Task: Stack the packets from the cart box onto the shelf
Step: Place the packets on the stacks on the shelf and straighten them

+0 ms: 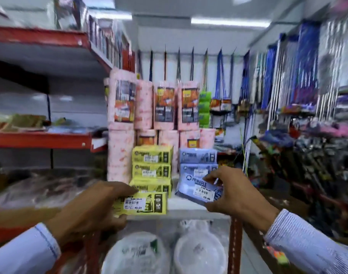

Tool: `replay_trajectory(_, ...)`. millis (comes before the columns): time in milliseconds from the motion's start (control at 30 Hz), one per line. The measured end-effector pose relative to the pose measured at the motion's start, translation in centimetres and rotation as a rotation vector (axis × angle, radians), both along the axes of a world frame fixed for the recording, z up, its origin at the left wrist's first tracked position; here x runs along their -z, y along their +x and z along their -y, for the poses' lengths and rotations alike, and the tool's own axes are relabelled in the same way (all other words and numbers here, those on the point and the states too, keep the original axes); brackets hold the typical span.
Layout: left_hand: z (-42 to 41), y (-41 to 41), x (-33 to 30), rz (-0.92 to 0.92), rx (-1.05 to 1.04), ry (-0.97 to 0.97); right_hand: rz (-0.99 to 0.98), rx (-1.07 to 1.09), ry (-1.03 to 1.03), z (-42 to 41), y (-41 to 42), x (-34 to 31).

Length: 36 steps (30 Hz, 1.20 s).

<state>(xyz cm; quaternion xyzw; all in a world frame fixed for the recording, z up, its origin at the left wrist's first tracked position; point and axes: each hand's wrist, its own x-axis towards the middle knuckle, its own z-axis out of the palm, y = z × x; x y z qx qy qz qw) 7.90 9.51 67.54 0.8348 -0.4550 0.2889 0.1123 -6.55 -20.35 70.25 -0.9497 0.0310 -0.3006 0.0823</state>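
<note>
Setting: shop aisle, red-edged shelving on the left, hanging mops and brooms on the right; most of the frame is smeared by motion.
Shelf: white shelf [181, 204] straight ahead, carrying two short stacks in front of tall pink wrapped rolls [143, 103].
Yellow stack: yellow packets [151, 164] piled three high, left of centre.
Blue stack: blue packets [197, 161] two high, just beside the yellow ones on the right.
Left hand: left hand [94, 206] closed around a yellow packet [142, 203], thumb on top, fingers beneath; packet level, long axis left to right, at the shelf's front edge, just below the yellow stack.
Right hand: right hand [236, 192] pinching a blue packet [198, 191] by its right end, fingers curled over the top edge; packet tilted, its left end lower, touching or nearly touching the blue stack's base.
Key relation: each packet lies directly before its own colour's stack, parallel to it, so the move looks like up and forward (the right hand seems nearer to landing).
Hard to see: cart box not identifiable; below the shelf only wrapped white plates [198, 252] show, and whether the blue packet rests on the shelf cannot be told.
</note>
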Motion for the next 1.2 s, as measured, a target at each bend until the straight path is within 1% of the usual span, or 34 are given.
replay_trajectory(67,0.9,1.4,-1.4,-0.005,0.005,-0.021,0.040,0.036,-0.038,0.7,1.3,-0.8)
replay_trajectory(167,2.1,4.1,-2.4,0.004,-0.006,-0.034,0.046,0.068,-0.095,1.8,3.5,-1.1)
replay_trajectory(267,3.6,6.4,-2.8,-0.001,-0.009,-0.035,0.068,0.086,-0.141,2.7,5.5,-0.6)
replay_trajectory(467,6.6,8.4,-2.2,-0.073,-0.002,-0.012,0.043,0.101,-0.207,3.6,8.7,1.2)
replay_trajectory(567,7.3,9.1,-1.7,-0.092,-0.006,0.015,0.052,0.113,-0.192,3.9,9.4,1.5)
replay_trajectory(867,7.6,9.7,-1.7,-0.144,-0.016,0.013,0.077,0.116,-0.129,4.3,10.4,1.9)
replay_trajectory(1033,7.9,9.3,-1.4,-0.186,-0.051,-0.036,0.078,0.112,-0.124,4.3,10.4,1.9)
replay_trajectory(1200,8.1,9.1,-0.9,-0.183,-0.075,-0.077,0.100,0.097,-0.123,4.4,10.3,2.7)
